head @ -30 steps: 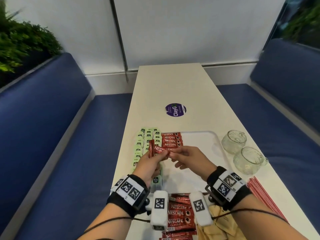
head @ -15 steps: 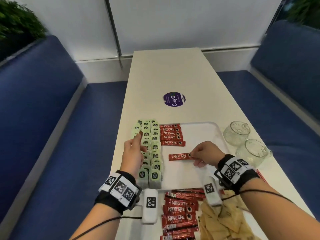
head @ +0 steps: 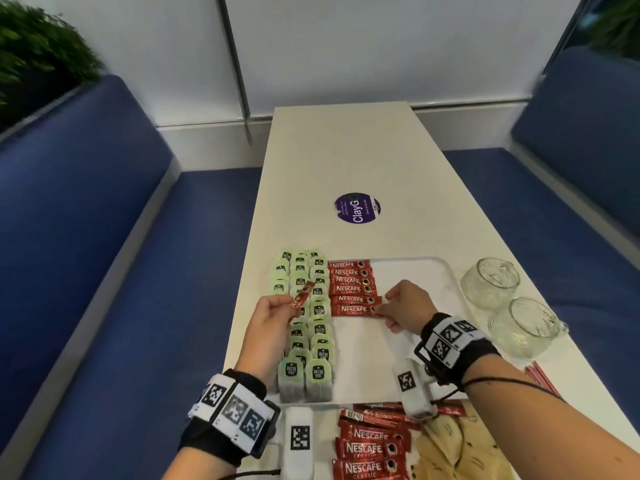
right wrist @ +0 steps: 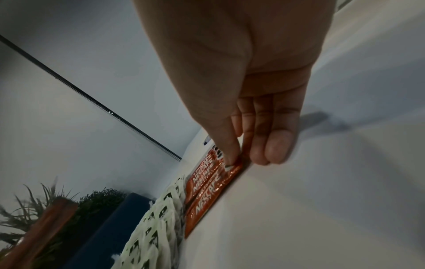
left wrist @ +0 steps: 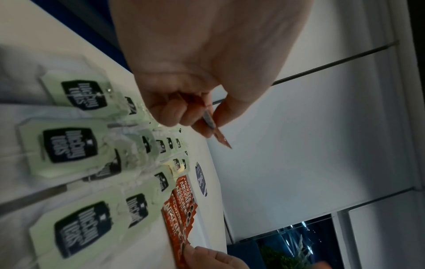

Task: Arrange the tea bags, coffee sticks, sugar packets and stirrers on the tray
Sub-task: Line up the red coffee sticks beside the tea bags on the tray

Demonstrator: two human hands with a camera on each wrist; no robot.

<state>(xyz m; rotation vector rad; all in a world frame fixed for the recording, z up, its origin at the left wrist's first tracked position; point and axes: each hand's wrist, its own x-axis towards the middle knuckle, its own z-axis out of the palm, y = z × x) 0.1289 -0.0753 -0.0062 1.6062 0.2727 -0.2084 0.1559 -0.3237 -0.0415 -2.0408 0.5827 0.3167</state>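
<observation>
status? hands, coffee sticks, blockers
Left hand pinches a spare coffee stick over tea bags. Right hand aligning sixth stick on tray. No blockers.

White table between 2 blue benches; white wall behind.

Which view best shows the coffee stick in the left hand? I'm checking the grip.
Left wrist: the fingers pinch the coffee stick close up. Head view shows it small above the tea bags; the right wrist view misses it.
</observation>
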